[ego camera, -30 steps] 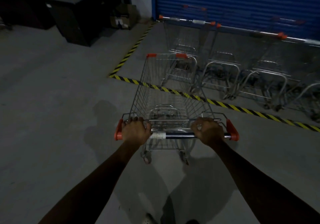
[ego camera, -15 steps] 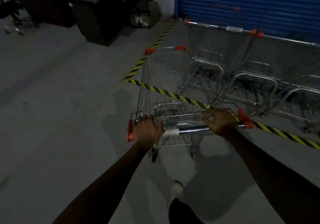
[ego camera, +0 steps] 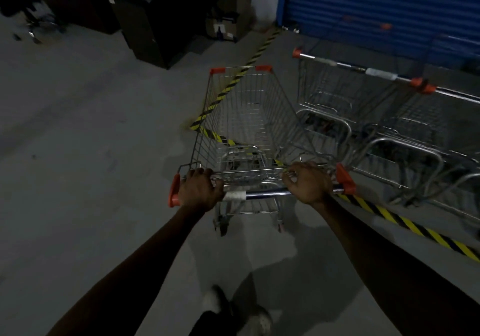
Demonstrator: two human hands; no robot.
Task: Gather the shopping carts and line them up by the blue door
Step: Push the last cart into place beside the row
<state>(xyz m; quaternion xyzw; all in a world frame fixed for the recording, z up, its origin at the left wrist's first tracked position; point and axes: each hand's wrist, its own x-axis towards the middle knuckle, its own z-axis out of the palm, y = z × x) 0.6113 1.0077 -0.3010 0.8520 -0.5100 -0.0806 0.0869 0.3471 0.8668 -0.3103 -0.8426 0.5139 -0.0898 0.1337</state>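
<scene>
A wire shopping cart [ego camera: 249, 117] with orange corner caps stands in front of me, its basket over the yellow-black floor tape [ego camera: 405, 222]. My left hand [ego camera: 200, 190] grips the left end of the cart's handle bar. My right hand [ego camera: 307, 183] grips the right end. To the right, a row of parked carts [ego camera: 368, 117] stands side by side in front of the blue roller door [ego camera: 384, 5]. My cart's right side is close to the leftmost parked cart.
A dark cabinet [ego camera: 155, 21] and a cardboard box [ego camera: 228, 21] stand at the back left, beside the door. More yellow-black tape [ego camera: 262, 49] runs toward the door's left corner. Grey concrete floor spreads to the left. My shoes [ego camera: 233, 309] show at the bottom.
The cart has rolled forward and swung left, so its front now crosses the tape beside the leftmost parked cart. Both hands have stayed on the handle bar.
</scene>
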